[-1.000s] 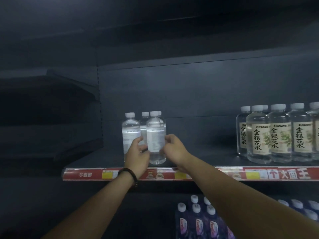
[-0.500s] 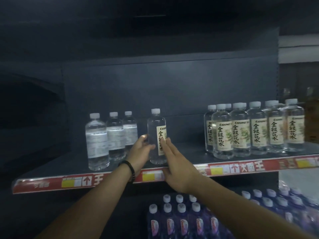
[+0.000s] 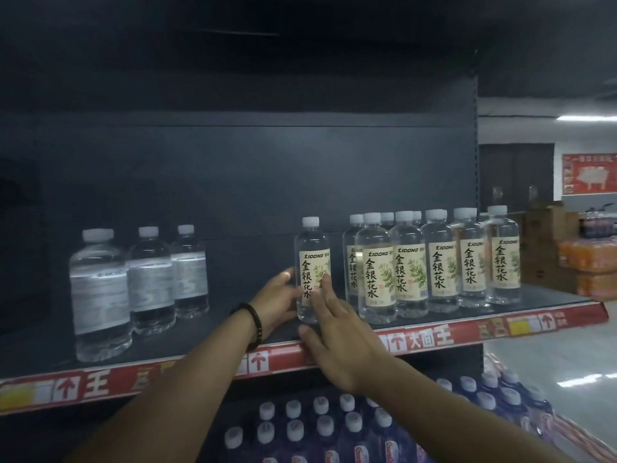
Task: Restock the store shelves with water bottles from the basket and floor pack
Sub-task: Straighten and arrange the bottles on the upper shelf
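Bottle [image 3: 312, 269] between both hands' fingers [image 3: 325, 285]

Dark shelf [image 3: 233, 329], red price strip along its front edge. Left end: three clear bottles [image 3: 100, 292] with grey labels, in a row running back. Centre: one upright cream-labelled bottle [image 3: 312, 272], standing alone. Right end: cluster of matching cream-labelled bottles [image 3: 440, 262], two rows deep.

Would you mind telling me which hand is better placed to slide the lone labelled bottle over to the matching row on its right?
Left. The left hand cups the lone bottle on the side away from the row; the right hand lies across its front.
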Motion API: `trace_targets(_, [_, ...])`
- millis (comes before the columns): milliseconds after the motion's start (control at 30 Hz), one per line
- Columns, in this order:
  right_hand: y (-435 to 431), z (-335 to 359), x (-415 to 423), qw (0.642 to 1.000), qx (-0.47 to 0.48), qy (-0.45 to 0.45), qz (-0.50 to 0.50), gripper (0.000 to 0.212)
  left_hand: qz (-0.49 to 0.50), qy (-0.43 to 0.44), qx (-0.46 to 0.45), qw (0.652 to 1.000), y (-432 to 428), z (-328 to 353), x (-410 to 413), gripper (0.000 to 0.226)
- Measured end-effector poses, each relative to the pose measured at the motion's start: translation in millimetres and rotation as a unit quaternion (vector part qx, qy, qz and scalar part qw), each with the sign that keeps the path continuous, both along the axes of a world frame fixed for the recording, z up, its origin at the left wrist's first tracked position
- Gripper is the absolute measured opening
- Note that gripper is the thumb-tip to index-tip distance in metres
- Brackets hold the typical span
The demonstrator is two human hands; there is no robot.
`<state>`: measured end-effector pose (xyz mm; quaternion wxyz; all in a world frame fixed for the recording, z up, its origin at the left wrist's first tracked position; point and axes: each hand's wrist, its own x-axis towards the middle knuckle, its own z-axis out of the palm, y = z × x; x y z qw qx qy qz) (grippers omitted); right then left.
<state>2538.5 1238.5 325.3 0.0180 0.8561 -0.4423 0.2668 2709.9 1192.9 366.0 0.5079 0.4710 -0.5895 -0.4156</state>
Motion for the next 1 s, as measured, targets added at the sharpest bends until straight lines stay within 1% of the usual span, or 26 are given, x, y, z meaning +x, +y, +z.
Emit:
trace_targets(133, [-9, -1, -3, 1.0, 0.015, -0.01, -0.012, 0.081, 0.01, -0.045, -0.005, 0.999, -14, 2, -5, 0.044])
trace_targets(267, [-16, 0, -5, 0.999, 0.027, -0.019, -0.019, 0.083, -0.005, -0.071, -0.008, 0.997, -17, 6, -16, 0.041])
trace_targets(433, [-16, 2, -9, 0.999, 0.041, -0.025, -0.017, 0.082, -0.009, -0.075, -0.019, 0.997, -18, 7, -28, 0.041])
trace_targets(567, [-17, 4, -11, 0.998, 0.045, -0.027, -0.021, 0.082, 0.002, -0.095, -0.036, 0.995, -20, 5, -29, 0.038])
trace_targets(667, [-13, 8, -11, 0.998, 0.056, -0.024, -0.022, 0.082, -0.001, -0.089, -0.022, 0.996, -21, 8, -32, 0.038])
trace_targets(733, [-10, 11, -12, 0.998, 0.062, -0.023, -0.018, 0.08, 0.001, -0.104, -0.017, 0.994, -20, 9, -33, 0.041])
trace_targets(800, [-7, 15, -12, 0.997, 0.065, -0.029, -0.017, 0.077, 0.022, -0.148, -0.035, 0.988, -18, 9, -29, 0.048])
trace_targets(867, [-2, 19, -8, 0.998, 0.046, -0.045, -0.026, 0.069, 0.066, -0.183, -0.063, 0.979, -9, 9, -22, 0.055])
trace_targets(900, [1, 21, -5, 0.998, 0.03, -0.059, -0.024, 0.062, 0.098, -0.196, -0.082, 0.972, 0, 9, -15, 0.055])
trace_targets(1000, [15, 24, 18, 0.993, 0.01, -0.115, 0.013, 0.043, 0.168, -0.224, -0.158, 0.947, 34, 10, 16, 0.042])
